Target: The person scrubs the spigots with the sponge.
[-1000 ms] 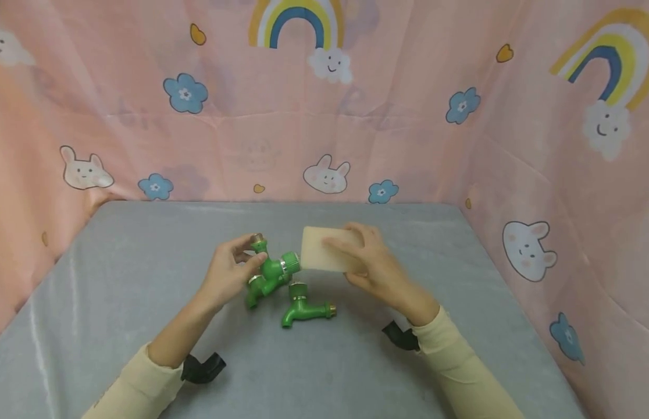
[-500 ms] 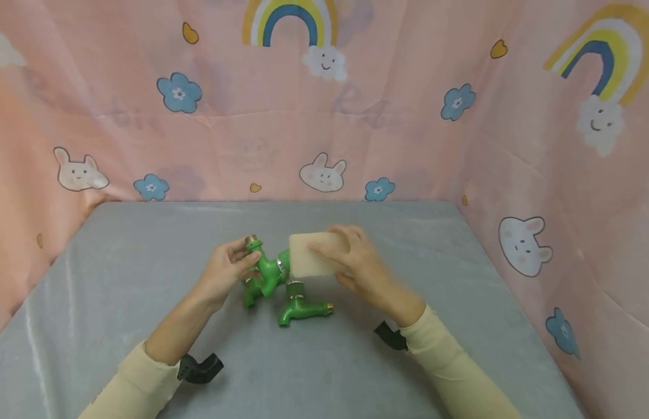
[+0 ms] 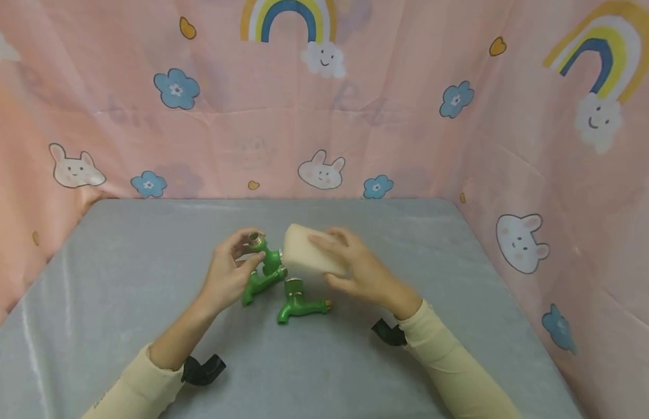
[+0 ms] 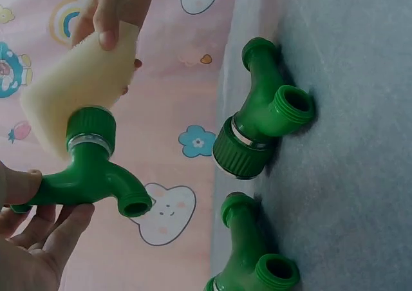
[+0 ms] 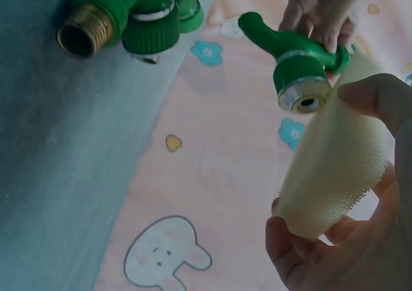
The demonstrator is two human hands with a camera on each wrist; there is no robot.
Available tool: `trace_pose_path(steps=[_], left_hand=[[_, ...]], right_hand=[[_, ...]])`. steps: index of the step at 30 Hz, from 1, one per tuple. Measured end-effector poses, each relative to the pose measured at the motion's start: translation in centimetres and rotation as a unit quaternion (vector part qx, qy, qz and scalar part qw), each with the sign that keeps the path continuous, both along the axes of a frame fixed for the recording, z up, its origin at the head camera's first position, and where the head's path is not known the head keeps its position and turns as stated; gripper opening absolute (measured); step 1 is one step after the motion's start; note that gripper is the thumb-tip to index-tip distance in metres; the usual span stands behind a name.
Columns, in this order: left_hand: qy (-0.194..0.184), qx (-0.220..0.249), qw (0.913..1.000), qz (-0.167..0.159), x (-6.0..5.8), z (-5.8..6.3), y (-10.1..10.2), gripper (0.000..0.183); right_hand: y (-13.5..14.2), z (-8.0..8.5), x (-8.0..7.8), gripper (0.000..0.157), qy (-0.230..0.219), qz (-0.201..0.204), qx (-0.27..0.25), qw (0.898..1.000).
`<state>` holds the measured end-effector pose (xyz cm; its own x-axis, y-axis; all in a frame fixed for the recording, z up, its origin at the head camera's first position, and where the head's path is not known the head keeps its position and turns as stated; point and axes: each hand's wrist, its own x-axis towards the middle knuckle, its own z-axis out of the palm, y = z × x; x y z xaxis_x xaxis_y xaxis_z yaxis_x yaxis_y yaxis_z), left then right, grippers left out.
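My left hand pinches a green faucet by its threaded inlet end, holding it above the table. A cream sponge is gripped in my right hand, between the thumb and the fingers. In the left wrist view the sponge touches or nearly touches the ribbed cap of the held faucet; exact contact cannot be told. Two more green faucets lie on the table below: one faucet nearer me with its brass inlet to the right, and another faucet just under the left hand, partly hidden.
A grey cloth covers the table. Pink printed curtain hangs behind and along both sides. Black curved mounts, one at the left wrist and one at the right wrist, stick out beside the sleeves.
The right hand has moved left with the sponge, which is now tilted against or close to the held faucet's cap. The left hand has turned the faucet so its inlet opening faces the head camera more.
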<state>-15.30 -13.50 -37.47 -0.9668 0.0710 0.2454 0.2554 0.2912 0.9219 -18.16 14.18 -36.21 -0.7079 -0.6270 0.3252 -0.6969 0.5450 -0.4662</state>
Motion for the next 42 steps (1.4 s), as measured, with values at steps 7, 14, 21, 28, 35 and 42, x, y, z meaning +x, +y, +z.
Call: trace_pose_path(steps=[7, 14, 21, 28, 35, 42], left_hand=[[-0.002, 0.035, 0.9994, 0.003, -0.2, 0.2, -0.2, 0.033], [-0.059, 0.127, 0.9893, -0.041, -0.2, 0.2, -0.1, 0.037], [-0.108, 0.185, 0.9753, -0.052, -0.4, 0.6, -1.1, 0.042], [-0.152, 0.202, 0.9655, -0.063, -0.7, 0.4, -1.2, 0.052], [-0.193, 0.26, 0.9431, -0.074, -0.5, -0.4, 0.2, 0.051], [-0.246, 0.285, 0.9202, -0.107, -0.1, -1.0, 0.8, 0.061]], right_hand=[[1.3, 0.3, -0.7, 0.071, -0.041, -0.03, -0.05, 0.997], [-0.6, -0.2, 0.4, 0.075, -0.015, 0.043, -0.09, 0.995], [-0.1, -0.2, 0.0, 0.075, -0.059, 0.025, -0.081, 0.995], [0.4, 0.8, 0.3, 0.073, -0.006, 0.025, -0.103, 0.994], [-1.9, 0.2, 2.0, 0.075, 0.036, 0.063, -0.112, 0.991], [-2.4, -0.7, 1.9, 0.076, 0.049, 0.051, -0.126, 0.989]])
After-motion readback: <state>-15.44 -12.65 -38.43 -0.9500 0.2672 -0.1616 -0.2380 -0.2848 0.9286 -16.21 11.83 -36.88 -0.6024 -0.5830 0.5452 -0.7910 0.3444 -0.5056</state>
